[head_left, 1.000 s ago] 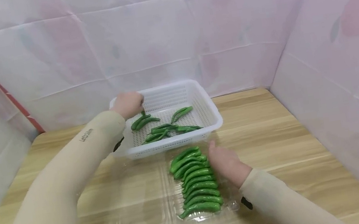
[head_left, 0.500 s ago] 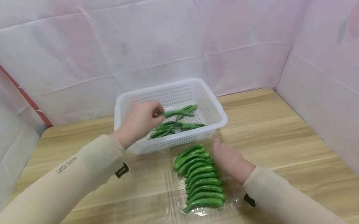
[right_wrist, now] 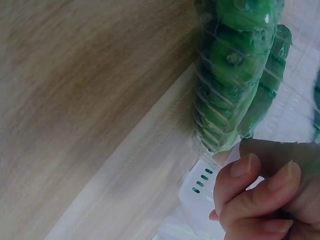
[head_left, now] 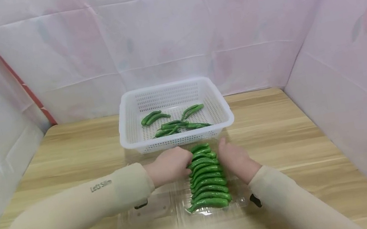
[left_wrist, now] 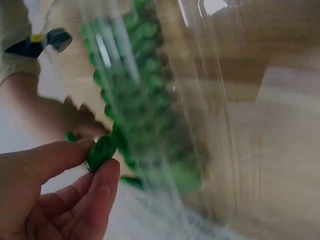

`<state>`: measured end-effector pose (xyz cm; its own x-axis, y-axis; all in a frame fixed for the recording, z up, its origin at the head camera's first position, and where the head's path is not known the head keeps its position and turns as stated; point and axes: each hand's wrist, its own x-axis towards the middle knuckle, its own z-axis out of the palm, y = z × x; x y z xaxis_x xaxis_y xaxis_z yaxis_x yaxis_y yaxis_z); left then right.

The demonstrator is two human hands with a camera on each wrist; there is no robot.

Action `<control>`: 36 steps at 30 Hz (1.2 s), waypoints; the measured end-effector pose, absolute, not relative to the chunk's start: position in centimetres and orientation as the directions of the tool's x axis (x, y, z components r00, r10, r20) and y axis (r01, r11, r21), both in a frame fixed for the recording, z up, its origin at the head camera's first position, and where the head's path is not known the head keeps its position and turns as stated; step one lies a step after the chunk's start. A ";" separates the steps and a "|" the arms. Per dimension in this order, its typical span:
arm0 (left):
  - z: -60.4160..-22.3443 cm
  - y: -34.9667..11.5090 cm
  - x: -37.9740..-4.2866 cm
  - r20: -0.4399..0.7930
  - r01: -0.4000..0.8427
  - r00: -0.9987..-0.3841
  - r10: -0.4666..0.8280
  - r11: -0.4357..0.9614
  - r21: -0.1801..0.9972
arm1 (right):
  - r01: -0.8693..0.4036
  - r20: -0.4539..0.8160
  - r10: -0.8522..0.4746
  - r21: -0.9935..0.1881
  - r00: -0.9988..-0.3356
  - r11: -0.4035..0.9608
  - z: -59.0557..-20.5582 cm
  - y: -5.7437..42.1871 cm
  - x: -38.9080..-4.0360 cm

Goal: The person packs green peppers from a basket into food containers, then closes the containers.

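My left hand is over the back left part of a clear plastic clamshell box. Its thumb and fingers pinch a green chili pepper, seen end-on in the left wrist view. A row of green peppers lies side by side in the box's right half. Just beyond that row's right side is my right hand, its thumb pointing away from me. In the right wrist view its fingers curl loosely by the corner of the box, with no object between them.
Behind the box stands a white perforated plastic basket with several loose green peppers in it. The wooden table is bordered by patterned sheeting at the back and both sides.
My left hand has picked a pepper from the basket's left side and brought it forward and right to the clear box. The right hand has stayed beside the row.
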<state>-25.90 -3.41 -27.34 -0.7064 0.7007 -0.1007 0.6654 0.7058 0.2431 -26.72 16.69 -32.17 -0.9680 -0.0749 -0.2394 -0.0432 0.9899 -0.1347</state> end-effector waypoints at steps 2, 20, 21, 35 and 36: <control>-28.1 -2.9 -25.9 -0.116 0.660 -0.712 0.693 0.716 0.228 | -0.036 -0.241 -0.069 -0.139 -0.968 0.990 -32.3 16.8 -26.9; -30.9 -1.7 -26.5 -0.060 0.652 -0.755 0.653 0.757 0.040 | -0.030 -0.243 -0.060 -0.125 -0.968 0.992 -32.4 16.8 -27.1; -31.0 -1.7 -26.6 -0.057 0.652 -0.756 0.652 0.758 0.029 | -0.028 -0.242 -0.059 -0.127 -0.969 0.992 -32.4 16.8 -27.0; -31.3 -1.9 -27.2 -0.092 0.659 -0.750 0.655 0.751 -0.029 | -0.041 -0.222 -0.068 -0.125 -0.973 0.991 -32.2 16.6 -26.8; -31.3 -1.9 -27.2 -0.094 0.660 -0.749 0.655 0.751 -0.030 | -0.042 -0.223 -0.069 -0.125 -0.972 0.991 -32.2 16.6 -26.9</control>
